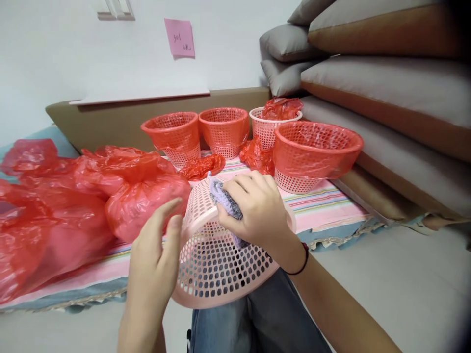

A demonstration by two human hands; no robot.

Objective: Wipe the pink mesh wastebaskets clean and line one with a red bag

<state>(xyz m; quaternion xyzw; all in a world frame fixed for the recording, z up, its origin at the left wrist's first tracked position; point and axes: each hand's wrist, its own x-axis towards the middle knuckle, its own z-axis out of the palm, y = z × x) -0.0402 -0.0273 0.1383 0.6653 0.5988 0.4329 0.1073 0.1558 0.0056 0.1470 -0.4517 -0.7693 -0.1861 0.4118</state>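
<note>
A pink mesh basket (213,264) lies upside down across my lap, its base pointing away from me. My right hand (257,211) is closed on a purple-grey cloth (224,198) and presses it against the basket's upper side. My left hand (156,250) rests on the basket's left wall with fingers stretched out and apart, holding nothing.
Several mesh baskets lined with red plastic bags (316,152) (172,135) (224,128) stand on a striped mat (324,206). A heap of red plastic bags (73,196) lies to the left. Stacked cushions (386,83) rise at the right. A pink note (179,38) hangs on the wall.
</note>
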